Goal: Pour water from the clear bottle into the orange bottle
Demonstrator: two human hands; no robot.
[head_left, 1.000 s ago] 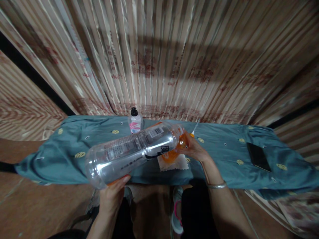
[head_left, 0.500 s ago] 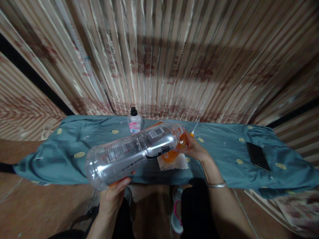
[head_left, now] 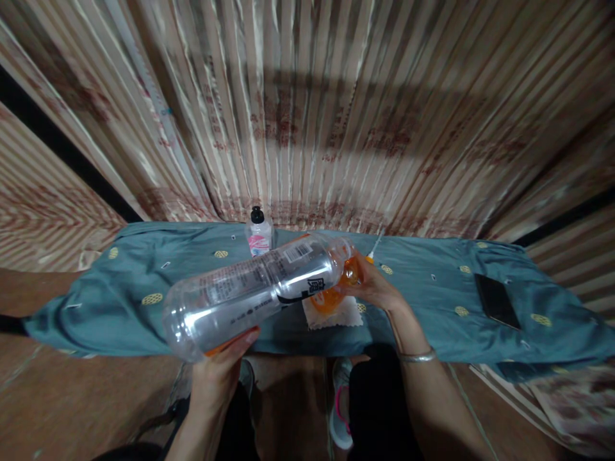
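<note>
My left hand [head_left: 223,362] is wrapped round the lower end of a large clear plastic bottle [head_left: 250,294] from below. The bottle lies nearly level in the air, its neck pointing right and slightly up. At the neck, my right hand [head_left: 377,288] has its fingers closed on an orange see-through piece [head_left: 351,273], whose kind I cannot make out. Just below, another part of orange see-through plastic [head_left: 328,300] shows over a pale cloth [head_left: 350,315]; whether the two orange parts are joined is hidden.
A small bottle with a black cap and pink label [head_left: 259,242] stands at the back of a bench with a green cover [head_left: 192,256]. A thin clear stick with an orange end [head_left: 375,246] lies behind my right hand. A black phone [head_left: 496,301] rests at the right.
The bottle has turned a little about its length, and its label print has shifted. My left thumb lies further along its underside. My right hand stays at the neck.
</note>
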